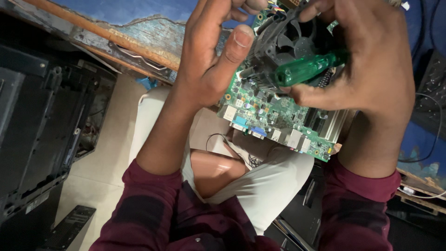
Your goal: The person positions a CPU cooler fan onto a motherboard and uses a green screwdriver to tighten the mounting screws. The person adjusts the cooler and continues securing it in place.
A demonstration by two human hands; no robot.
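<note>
The green printed circuit board (274, 116), populated with small components and a row of connector ports along its lower edge, is held up in the air between both hands, above the person's lap. A black plastic cooling fan (290, 44) sits on the upper part of the board.

The left hand (209, 60) is at the left edge of the board. Its fingers are partly curled, not fully closed; the thumb (234, 49) is extended and presses against the board's left edge, near the fan housing. The remaining fingertips of this hand leave the frame at the top, so their contact cannot be determined.

The right hand (371, 65) is closed around the translucent green plastic screwdriver handle (309, 67). The handle lies across the front of the board, just below the fan, pointing leftward. The thumb runs beneath the handle, and the fingers wrap over it from above. The upper fingers of this hand also touch the top of the fan. The screwdriver shaft is hidden.

Both forearms wear dark maroon sleeves (139, 209). Light beige trousers (269, 186) are visible below the board. A black computer chassis (42, 121) stands to the left on the pale floor (109, 139). A worn wooden table (130, 32) with a blue top lies behind the left hand.
</note>
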